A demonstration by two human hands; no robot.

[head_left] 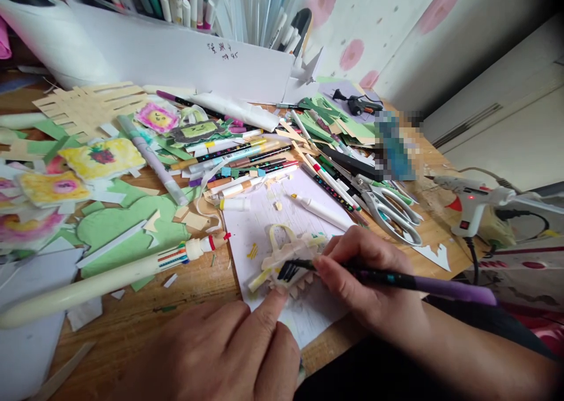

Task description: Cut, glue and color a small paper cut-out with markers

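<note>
My right hand (pixel 365 266) is closed round a black and purple marker (pixel 423 286). The marker's tip touches a small cream paper cutout (pixel 273 260) with a looped handle and a jagged lower edge. Black strokes (pixel 288 270) show under the tip, and a yellowish strip runs off the cutout's left end. From below, my left hand (pixel 229 348) presses its outstretched index fingertip on the cutout's lower edge; its other fingers are bent and its thumb is hidden. Both hands work over a white sheet (pixel 247 236), where an uncapped white marker (pixel 321 212) lies just beyond.
Silver scissors (pixel 392 210) lie right of a heap of markers. A glue gun (pixel 473 198) with a lit red light stands at the right edge. A thick multicolour pen (pixel 132 277), green paper scraps (pixel 127 225) and painted paper pieces (pixel 103 157) cover the left.
</note>
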